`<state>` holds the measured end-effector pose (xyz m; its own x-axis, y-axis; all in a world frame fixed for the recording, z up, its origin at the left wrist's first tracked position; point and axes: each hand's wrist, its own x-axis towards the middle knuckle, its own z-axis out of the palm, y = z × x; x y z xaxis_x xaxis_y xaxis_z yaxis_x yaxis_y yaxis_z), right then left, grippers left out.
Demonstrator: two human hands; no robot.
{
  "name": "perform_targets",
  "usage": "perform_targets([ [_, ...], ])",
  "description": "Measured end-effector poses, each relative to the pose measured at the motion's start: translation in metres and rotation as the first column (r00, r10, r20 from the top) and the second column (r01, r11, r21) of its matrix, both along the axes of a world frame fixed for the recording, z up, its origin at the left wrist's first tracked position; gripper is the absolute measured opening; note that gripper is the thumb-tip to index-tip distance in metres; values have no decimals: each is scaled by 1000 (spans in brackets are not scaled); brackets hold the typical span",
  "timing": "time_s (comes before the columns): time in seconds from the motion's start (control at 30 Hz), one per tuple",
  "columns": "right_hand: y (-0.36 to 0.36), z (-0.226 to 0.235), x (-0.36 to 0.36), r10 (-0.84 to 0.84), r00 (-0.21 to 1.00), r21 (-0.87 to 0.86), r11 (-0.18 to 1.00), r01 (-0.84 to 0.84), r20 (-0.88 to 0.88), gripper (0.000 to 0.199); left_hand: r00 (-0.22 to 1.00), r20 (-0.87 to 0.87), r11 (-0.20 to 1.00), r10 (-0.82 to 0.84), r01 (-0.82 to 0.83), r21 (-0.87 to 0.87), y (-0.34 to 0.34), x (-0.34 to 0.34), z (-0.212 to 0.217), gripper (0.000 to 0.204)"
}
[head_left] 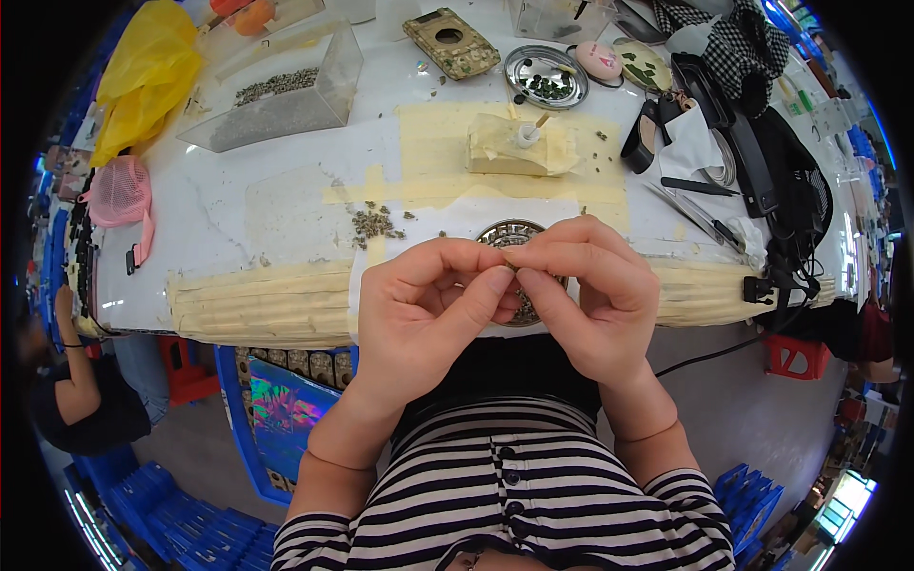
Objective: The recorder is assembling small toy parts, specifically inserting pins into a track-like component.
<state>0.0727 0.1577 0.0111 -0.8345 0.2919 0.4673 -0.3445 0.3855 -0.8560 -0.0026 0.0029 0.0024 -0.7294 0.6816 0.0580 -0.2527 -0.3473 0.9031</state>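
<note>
My left hand [409,314] and my right hand [605,300] meet at the table's near edge. Thumb and index finger of each are pinched together, the tips of both hands touching. Anything held between them is too small or too covered to make out. Right beneath the fingers lies a round metal dish [509,228], mostly hidden by my hands, with small metallic pieces in it. A loose heap of small grey-brown parts [374,225] is on the table left of my left hand. Beyond the dish stands a tape-covered block [514,162] carrying a small white pot [527,136].
At the far left are a see-through bin [328,90] of small parts, a yellow bag [148,76] and a pink mesh pouch [121,195]. A camouflage case [451,44] and a steel plate [515,68] with dark green bits lie far. Tweezers [693,214] and straps lie right.
</note>
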Motion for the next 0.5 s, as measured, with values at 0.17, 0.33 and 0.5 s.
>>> perform_targets([
  [0.17,2,-1,1,73,995,-176,983,-59,73,19,998,-55,1000,-14,12,-28,-1,-1,-2,13],
  [0.33,1,1,1,46,995,-115,993,-35,93,17,999,-51,999,3,-5,-40,-1,1,-2,12],
  [0.5,1,1,0,28,997,-70,997,-23,68,16,998,-58,1000,15,-17,-21,-1,2,-5,12],
])
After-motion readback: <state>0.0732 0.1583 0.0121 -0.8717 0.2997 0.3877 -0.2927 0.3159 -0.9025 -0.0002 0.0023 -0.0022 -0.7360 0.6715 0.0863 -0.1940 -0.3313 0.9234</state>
